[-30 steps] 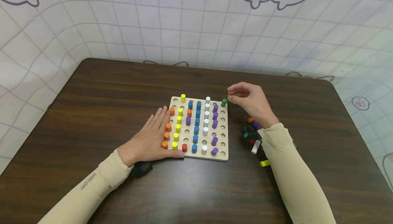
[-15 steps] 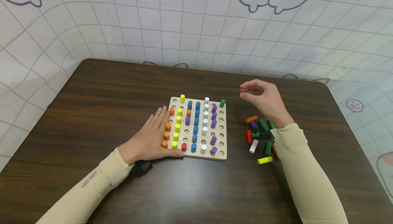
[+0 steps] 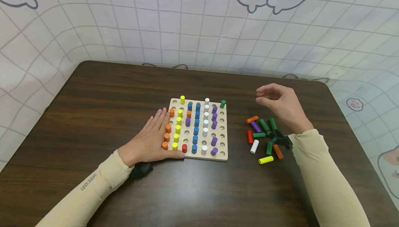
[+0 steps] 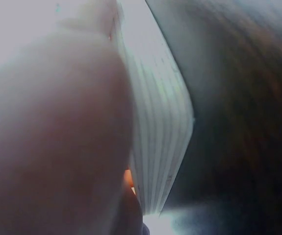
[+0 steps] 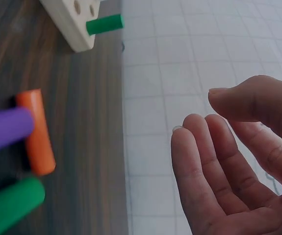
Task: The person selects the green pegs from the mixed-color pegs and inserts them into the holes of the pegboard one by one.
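A square wooden pegboard [image 3: 223, 156] holds columns of orange, yellow, blue, white and purple pegs. A green peg [image 3: 222, 103] stands in its far right corner hole, and a red peg [image 3: 184, 147] in the near row. My left hand [image 3: 149, 140] lies with straight fingers along the board's left side, thumb at the near edge. In the left wrist view the layered edge of the board [image 4: 160, 117] shows beside the blurred hand. My right hand [image 3: 282, 104] hovers right of the board, fingers loosely bent, thumb apart from them. Nothing lies between those fingers [image 5: 194, 161] in the right wrist view.
Right of the board lies a loose group of pegs: a white peg [image 3: 254, 146], a yellow peg [image 3: 266, 160], a purple peg [image 3: 256, 127], an orange peg [image 3: 252, 119] and several green ones. The dark wooden table [image 3: 199, 192] ends at a grid-patterned backdrop [image 3: 199, 23].
My right hand has moved right, away from the green peg in the board's corner, uncovering the loose pegs. The left hand stays at the board; the head view has shifted slightly.
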`<act>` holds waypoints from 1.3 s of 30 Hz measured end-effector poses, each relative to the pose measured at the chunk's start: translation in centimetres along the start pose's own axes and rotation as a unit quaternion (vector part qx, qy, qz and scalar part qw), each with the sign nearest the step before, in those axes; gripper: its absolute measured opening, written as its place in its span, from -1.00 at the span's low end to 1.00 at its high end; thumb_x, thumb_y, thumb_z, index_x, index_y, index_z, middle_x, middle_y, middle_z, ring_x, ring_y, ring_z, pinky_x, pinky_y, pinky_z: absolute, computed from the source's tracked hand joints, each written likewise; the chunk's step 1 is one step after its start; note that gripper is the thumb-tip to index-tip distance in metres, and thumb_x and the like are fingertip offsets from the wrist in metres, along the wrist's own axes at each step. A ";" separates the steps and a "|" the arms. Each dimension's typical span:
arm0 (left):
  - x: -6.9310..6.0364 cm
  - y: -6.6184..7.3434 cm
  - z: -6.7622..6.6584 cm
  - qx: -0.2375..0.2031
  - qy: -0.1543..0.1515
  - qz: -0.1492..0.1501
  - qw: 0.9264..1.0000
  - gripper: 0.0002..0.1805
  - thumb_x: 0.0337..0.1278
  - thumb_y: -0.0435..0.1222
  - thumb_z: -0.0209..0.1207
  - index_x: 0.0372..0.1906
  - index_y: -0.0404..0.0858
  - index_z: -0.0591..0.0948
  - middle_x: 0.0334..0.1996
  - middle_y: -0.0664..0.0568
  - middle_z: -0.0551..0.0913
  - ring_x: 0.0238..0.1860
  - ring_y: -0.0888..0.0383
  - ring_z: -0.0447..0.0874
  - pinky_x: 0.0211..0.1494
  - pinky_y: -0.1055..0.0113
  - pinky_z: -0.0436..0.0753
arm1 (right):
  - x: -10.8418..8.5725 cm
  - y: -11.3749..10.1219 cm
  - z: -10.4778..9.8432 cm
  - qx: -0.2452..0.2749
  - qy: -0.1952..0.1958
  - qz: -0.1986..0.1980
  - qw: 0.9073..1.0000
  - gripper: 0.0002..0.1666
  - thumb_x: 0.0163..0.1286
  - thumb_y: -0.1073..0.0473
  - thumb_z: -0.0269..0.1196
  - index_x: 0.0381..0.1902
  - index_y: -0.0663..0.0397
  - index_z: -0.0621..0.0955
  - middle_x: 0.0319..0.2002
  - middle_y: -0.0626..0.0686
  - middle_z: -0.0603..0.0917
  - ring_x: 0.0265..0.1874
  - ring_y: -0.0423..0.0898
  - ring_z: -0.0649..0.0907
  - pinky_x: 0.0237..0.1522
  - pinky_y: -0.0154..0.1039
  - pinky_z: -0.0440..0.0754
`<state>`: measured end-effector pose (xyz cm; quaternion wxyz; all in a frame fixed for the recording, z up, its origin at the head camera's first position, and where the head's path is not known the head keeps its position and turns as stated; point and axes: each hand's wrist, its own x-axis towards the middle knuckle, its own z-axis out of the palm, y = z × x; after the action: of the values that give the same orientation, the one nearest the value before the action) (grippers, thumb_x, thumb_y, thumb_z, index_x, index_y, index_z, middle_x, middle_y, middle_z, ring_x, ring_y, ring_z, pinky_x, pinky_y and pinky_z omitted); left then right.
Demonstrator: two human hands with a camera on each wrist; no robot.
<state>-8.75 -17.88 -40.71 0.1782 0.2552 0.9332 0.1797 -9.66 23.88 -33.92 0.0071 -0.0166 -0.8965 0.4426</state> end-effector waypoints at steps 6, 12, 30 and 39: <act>0.1 0.0 0.0 0.000 -0.003 -0.001 1.000 0.52 -0.11 0.51 0.25 0.68 -0.28 -0.24 0.72 -0.15 -0.35 0.74 -0.20 -0.36 0.74 -0.25 -0.15 | -1.0 0.9 -0.9 -0.033 -0.012 0.018 0.999 -0.61 0.40 -0.13 0.39 0.10 -0.16 0.68 -0.01 -0.16 0.77 -0.10 -0.34 0.72 -0.07 -0.43 0.63; 0.0 -0.1 0.0 -0.001 -0.002 -0.001 1.000 0.52 -0.12 0.51 0.26 0.68 -0.29 -0.23 0.72 -0.16 -0.33 0.73 -0.21 -0.34 0.74 -0.26 -0.15 | -2.0 1.8 -1.6 -0.062 -0.023 0.029 0.997 -0.58 0.41 -0.15 0.38 0.12 -0.15 0.67 -0.07 -0.21 0.78 -0.12 -0.35 0.71 -0.11 -0.44 0.65; 0.2 0.1 -0.2 0.003 -0.002 -0.006 1.000 0.52 -0.11 0.49 0.27 0.69 -0.24 -0.29 0.73 -0.11 -0.38 0.74 -0.17 -0.37 0.74 -0.26 -0.14 | -5.6 6.1 -4.3 -0.107 -0.028 0.032 0.993 -0.53 0.37 -0.15 0.41 0.14 -0.10 0.67 -0.11 -0.31 0.76 -0.20 -0.47 0.69 -0.17 -0.56 0.61; -0.1 0.1 -0.1 -0.005 -0.004 -0.010 1.000 0.54 -0.14 0.48 0.31 0.69 -0.23 -0.28 0.73 -0.09 -0.37 0.74 -0.15 -0.36 0.74 -0.24 -0.13 | -6.6 8.6 -5.3 -0.103 -0.061 0.021 0.993 -0.51 0.36 -0.01 0.45 0.19 -0.05 0.63 -0.10 -0.16 0.79 -0.23 -0.43 0.74 -0.21 -0.56 0.60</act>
<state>-8.66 -17.84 -40.56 0.1850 0.2459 0.9341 0.1813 -2.75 33.13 -37.53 -0.0585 -0.0087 -0.9356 0.3482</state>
